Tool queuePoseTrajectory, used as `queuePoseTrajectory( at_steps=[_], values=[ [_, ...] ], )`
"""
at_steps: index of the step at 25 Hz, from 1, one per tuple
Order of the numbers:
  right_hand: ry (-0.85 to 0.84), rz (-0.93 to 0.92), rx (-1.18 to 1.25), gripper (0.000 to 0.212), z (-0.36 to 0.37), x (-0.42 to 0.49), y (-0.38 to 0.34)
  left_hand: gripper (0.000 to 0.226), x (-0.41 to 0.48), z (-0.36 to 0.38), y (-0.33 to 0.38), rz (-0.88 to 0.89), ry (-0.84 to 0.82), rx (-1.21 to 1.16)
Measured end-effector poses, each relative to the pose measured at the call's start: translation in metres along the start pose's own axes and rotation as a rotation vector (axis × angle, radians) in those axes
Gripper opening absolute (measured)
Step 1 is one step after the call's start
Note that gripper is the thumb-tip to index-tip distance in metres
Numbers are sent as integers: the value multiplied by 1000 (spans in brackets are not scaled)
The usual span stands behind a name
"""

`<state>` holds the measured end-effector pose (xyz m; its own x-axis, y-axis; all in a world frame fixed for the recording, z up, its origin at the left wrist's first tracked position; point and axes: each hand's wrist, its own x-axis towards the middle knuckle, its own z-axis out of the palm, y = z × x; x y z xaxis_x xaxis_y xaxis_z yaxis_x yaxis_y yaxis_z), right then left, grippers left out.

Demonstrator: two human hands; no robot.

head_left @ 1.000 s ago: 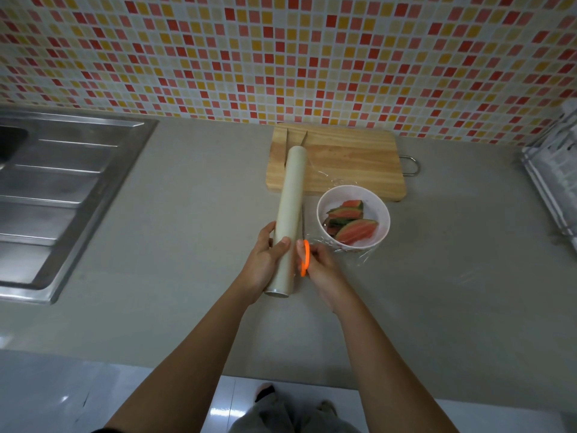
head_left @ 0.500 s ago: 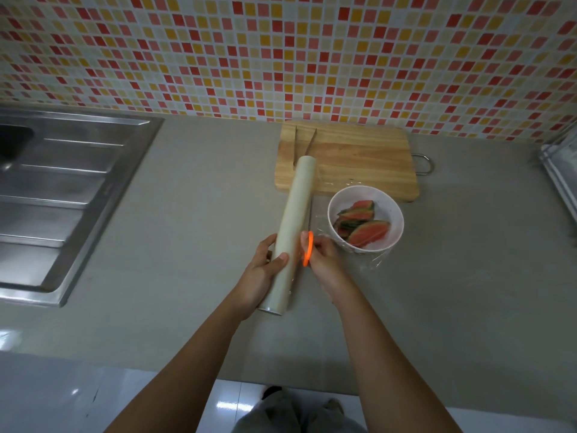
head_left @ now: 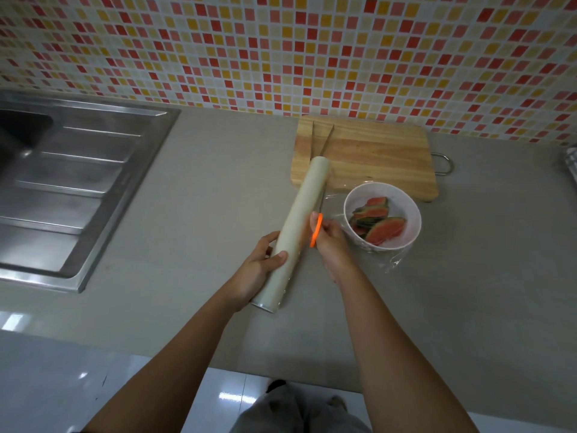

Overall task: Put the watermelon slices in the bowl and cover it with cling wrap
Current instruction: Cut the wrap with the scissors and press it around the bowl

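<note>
Left hand (head_left: 259,270) clasps the long cream cling-wrap roll (head_left: 301,223) over the grey table (head_left: 218,198). Right hand (head_left: 332,245) grips orange-handled scissors (head_left: 316,230), blade running alongside the roll. The round white bowl (head_left: 413,210) of red-and-green watermelon slices (head_left: 385,231) sits at 3 o'clock of the roll, with clear film (head_left: 395,262) draped over it.

Risks: slack film bunches and the cut wanders. A tug drags or tips the bowl.

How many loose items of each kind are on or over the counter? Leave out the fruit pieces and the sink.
cling wrap roll: 1
orange-handled scissors: 1
white bowl: 1
wooden cutting board: 1
metal tongs: 1
Total: 5
</note>
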<state>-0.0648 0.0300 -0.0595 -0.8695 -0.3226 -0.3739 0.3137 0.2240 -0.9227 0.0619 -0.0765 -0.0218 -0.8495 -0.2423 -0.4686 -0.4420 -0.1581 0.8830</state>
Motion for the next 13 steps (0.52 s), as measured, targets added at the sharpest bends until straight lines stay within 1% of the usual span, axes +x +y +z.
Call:
queuePoseTrajectory(
  at_steps=[4, 6, 10, 13],
  values=[
    [22, 26, 25, 40, 10, 10, -7, 39, -6, -13, 0, -25, -4, 12],
    [37, 22, -1, 39, 17, 15, -7, 38, -8, -20, 0, -30, 7, 15],
    [15, -15, -8, 53, 27, 22, -10, 38, -9, -32, 2, -43, 8, 27],
    [25, -40, 8, 47, 31, 25, -14, 40, -8, -39, 3, -50, 6, 33]
  ],
)
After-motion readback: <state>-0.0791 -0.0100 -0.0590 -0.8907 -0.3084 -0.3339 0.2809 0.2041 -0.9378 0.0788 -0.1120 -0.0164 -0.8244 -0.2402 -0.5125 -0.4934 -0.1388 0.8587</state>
